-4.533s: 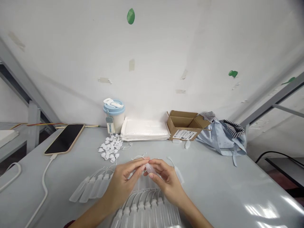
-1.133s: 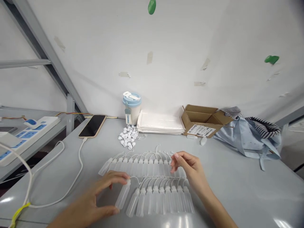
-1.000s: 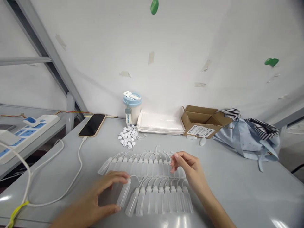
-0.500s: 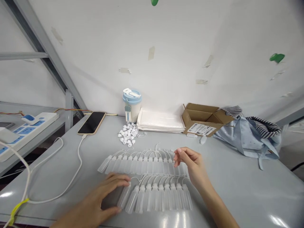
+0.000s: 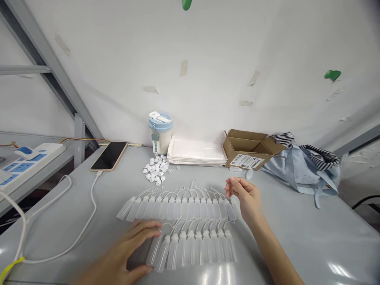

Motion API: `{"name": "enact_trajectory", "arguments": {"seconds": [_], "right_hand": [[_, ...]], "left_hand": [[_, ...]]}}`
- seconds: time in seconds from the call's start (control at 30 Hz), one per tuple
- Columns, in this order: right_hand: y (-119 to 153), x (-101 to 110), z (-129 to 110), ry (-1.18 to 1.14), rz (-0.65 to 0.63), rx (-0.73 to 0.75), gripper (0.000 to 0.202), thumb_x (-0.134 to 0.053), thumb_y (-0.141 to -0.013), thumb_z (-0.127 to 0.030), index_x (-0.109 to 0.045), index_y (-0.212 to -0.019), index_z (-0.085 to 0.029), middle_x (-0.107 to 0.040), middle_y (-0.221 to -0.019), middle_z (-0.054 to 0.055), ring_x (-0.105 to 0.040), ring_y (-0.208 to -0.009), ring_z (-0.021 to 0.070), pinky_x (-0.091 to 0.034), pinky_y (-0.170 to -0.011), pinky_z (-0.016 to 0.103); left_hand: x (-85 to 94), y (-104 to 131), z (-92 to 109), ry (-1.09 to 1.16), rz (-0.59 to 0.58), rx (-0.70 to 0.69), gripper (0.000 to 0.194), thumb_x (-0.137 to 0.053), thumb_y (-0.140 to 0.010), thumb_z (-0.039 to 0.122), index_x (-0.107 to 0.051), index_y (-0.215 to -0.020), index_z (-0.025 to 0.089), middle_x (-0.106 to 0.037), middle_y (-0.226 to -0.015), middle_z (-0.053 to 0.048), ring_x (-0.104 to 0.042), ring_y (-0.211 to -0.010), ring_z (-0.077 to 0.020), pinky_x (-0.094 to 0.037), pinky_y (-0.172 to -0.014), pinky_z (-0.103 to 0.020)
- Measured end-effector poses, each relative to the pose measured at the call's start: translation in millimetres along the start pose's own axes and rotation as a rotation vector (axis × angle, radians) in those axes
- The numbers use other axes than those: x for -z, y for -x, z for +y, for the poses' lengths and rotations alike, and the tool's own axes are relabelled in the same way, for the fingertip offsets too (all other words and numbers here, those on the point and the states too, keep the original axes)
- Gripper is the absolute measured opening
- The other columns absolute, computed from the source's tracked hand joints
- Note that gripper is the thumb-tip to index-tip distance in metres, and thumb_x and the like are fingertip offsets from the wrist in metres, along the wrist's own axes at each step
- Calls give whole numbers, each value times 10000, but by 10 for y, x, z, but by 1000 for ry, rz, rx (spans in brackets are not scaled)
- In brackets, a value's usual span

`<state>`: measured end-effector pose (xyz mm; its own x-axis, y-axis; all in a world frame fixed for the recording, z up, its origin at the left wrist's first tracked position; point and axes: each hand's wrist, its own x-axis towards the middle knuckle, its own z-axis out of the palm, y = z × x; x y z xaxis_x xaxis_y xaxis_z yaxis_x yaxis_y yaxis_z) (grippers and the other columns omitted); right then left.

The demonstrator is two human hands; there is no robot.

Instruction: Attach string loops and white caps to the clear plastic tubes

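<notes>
Hands worked apart: the left hand had its thumb and fingers spread along the leftmost bottle of the front row, which lay on the worktop. The right hand, fingers curled, had just drawn sideways from the back row, leaving more of that row's right end in view; whether it pinched anything could not be told. Beyond lay small white caps, then a lidded cup, flat packets and an open box.

There are two rows of bottles, one cap pile, one phone, one cup, one box and one bag.
</notes>
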<state>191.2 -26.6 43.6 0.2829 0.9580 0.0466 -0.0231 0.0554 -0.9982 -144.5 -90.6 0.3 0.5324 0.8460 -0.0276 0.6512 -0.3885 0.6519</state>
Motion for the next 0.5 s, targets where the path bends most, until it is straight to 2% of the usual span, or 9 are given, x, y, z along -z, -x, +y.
{"name": "enact_trajectory", "arguments": {"seconds": [0.1,0.23,0.3,0.37,0.43,0.47,0.5], "right_hand": [[-72,94,33,98,60,56,296,-645,-772,-449,-638,-703,-162,-614,-609,11,-544,-487,127,-467,-530,281],[-224,289,152,424,136,187,339,-525,-832,-475,-645,-786,-161,-652,-664,46,-601,-558,166,-497,-533,296],[-312,399,219,520,182,226,333,-525,-816,-469,-651,-823,-161,-675,-727,74,-629,-645,202,-503,-554,312],[-399,502,281,604,232,270,331,-520,-796,-459,-653,-855,-161,-688,-828,109,-635,-749,241,-507,-599,345],[-477,587,337,696,253,318,346,-495,-785,-448,-657,-881,-158,-686,-922,139,-627,-807,267,-506,-632,378],[-512,621,366,740,252,339,361,-480,-782,-442,-657,-910,-154,-681,-956,151,-624,-823,279,-505,-642,394],[-542,649,395,782,248,358,383,-467,-781,-435,-652,-955,-148,-675,-982,162,-621,-845,293,-505,-658,412]], "left_hand": [[25,13,-40,14,-62,29,567,-680,-732,218,-538,-1259,373,-478,-1410,15,-438,-1291,-274,-377,-1050,-450],[176,-74,14,14,-133,13,512,-686,-743,298,-558,-1230,393,-499,-1392,44,-425,-1299,-273,-363,-1072,-415],[295,-218,117,8,-83,-13,408,-664,-764,345,-605,-1167,380,-599,-1286,37,-502,-1227,-273,-405,-1041,-397],[411,-441,258,8,27,-17,248,-559,-845,377,-648,-1073,334,-678,-1133,20,-579,-1112,-245,-465,-965,-360],[490,-717,392,21,83,5,236,-449,-905,369,-658,-972,282,-693,-1013,0,-637,-909,-200,-535,-728,-279],[507,-862,445,9,122,-7,251,-428,-912,359,-659,-922,260,-696,-930,-6,-636,-814,-187,-521,-648,-263],[505,-1004,483,-25,151,-46,255,-414,-914,321,-654,-898,239,-691,-886,-13,-625,-794,-182,-508,-660,-268]]}}
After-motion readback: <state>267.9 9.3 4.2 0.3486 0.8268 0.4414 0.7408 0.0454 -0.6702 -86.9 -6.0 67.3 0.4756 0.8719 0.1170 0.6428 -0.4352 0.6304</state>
